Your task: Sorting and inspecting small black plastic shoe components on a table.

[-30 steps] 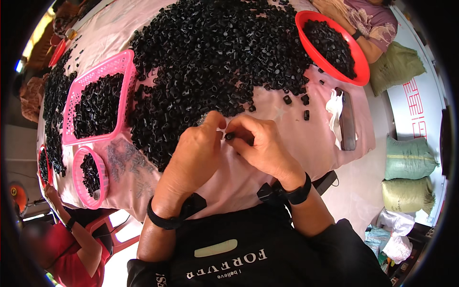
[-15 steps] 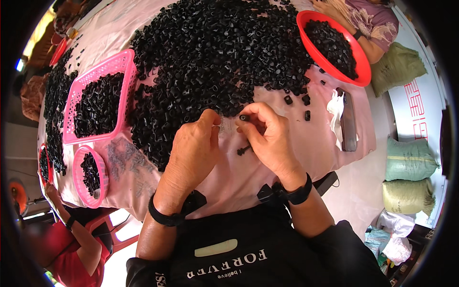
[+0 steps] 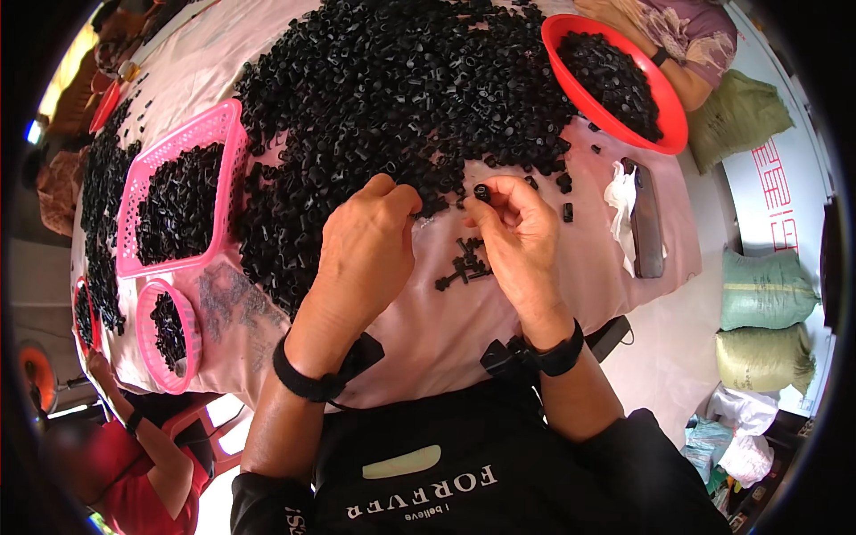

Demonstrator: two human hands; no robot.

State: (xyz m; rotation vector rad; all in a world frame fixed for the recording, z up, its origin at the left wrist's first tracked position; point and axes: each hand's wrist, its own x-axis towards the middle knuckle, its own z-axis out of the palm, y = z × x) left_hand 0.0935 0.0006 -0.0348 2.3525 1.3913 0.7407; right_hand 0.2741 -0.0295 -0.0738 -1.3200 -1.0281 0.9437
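Between the thumb and fingers of my right hand point(image 3: 524, 241) is a small black ring-shaped plastic part point(image 3: 482, 192), its round end showing. My left hand point(image 3: 367, 245) is closed, knuckles up, at the near edge of a big heap of small black plastic parts point(image 3: 401, 80). Its fingertips are turned away, so anything in them is hidden. A little cluster of black stemmed pieces point(image 3: 464, 267) lies on the pink cloth point(image 3: 419, 312) between my hands, just left of the right palm.
A pink basket point(image 3: 236, 160) and a smaller pink bowl point(image 3: 189, 330), both with black parts, stand on the left. At the far right are a red basin point(image 3: 673, 125) of parts, a phone point(image 3: 648, 223) and a white tissue point(image 3: 621, 209). Other people sit at both sides.
My right hand has moved a little right and up, tilting the black part's round end into view. More stemmed pieces show beside it. My left hand has risen slightly.
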